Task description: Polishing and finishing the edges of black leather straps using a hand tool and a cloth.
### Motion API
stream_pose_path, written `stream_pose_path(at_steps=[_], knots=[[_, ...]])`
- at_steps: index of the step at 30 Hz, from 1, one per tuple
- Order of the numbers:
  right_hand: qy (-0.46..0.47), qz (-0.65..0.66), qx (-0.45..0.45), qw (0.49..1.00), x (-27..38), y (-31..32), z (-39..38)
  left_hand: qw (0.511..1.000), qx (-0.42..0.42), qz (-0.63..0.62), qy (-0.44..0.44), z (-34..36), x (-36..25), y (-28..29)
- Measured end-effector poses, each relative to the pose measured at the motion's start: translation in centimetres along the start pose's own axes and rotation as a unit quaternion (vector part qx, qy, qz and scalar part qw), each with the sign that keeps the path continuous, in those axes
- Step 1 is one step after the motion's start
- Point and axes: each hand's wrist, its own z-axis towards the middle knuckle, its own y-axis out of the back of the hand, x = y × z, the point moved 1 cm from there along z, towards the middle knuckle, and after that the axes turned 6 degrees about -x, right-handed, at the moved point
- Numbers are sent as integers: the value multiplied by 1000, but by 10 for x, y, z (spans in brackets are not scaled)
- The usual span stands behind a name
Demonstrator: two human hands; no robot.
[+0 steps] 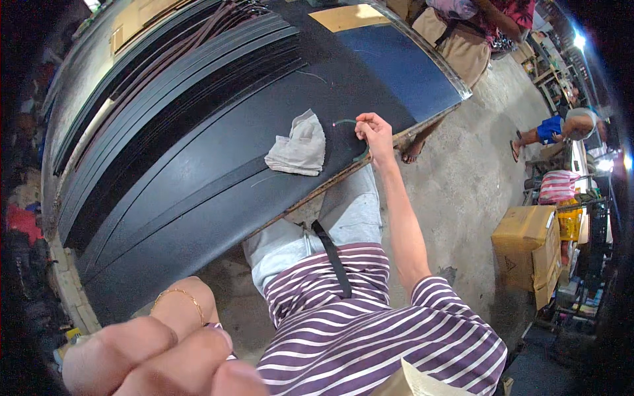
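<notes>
My right hand (pixel 375 135) is closed in a pinch above the near edge of the black-covered table (pixel 198 171). From its fingertips a thin, curved, dark green strip (pixel 346 121) with a pale pinkish end sticks out to the left; its exact kind is unclear. Just left of that hand lies a folded pale grey cloth (pixel 297 148). My left hand (pixel 158 360) is raised very close to the camera at the lower left, a gold bracelet (pixel 181 295) on its wrist. Its fingers are curled and pressed together, and whatever they may hold is hidden.
Long black strips (pixel 191 92) lie stacked along the table's far left. A dark blue sheet (pixel 396 66) covers its right end beside a tan board (pixel 349 18). Other people stand beyond the table and at right. A cardboard box (pixel 525 244) sits on the concrete floor.
</notes>
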Motion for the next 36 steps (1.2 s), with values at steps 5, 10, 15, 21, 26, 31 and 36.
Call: stream_pose_path(at_steps=[5,10,15,21,26,31,36], knots=[[6,18,-1,1000,-7,-5,-1,969,-232,55,61,-72,10,-33],[-4,24,-19,1000,-3,-3,-1,940,-110,-47,319,-120,93,-160],[-4,59,-30,998,-5,-5,9,971,95,74,206,-154,139,-250],[-14,92,-54,994,-6,-5,7,888,-23,20,460,-217,173,-301],[1,109,-74,991,-8,-3,6,892,35,330,309,-173,151,-279],[-21,159,-69,985,-7,-2,8,960,113,87,240,-177,155,-300],[-34,167,-67,983,-4,-1,8,961,146,113,204,-177,152,-307]])
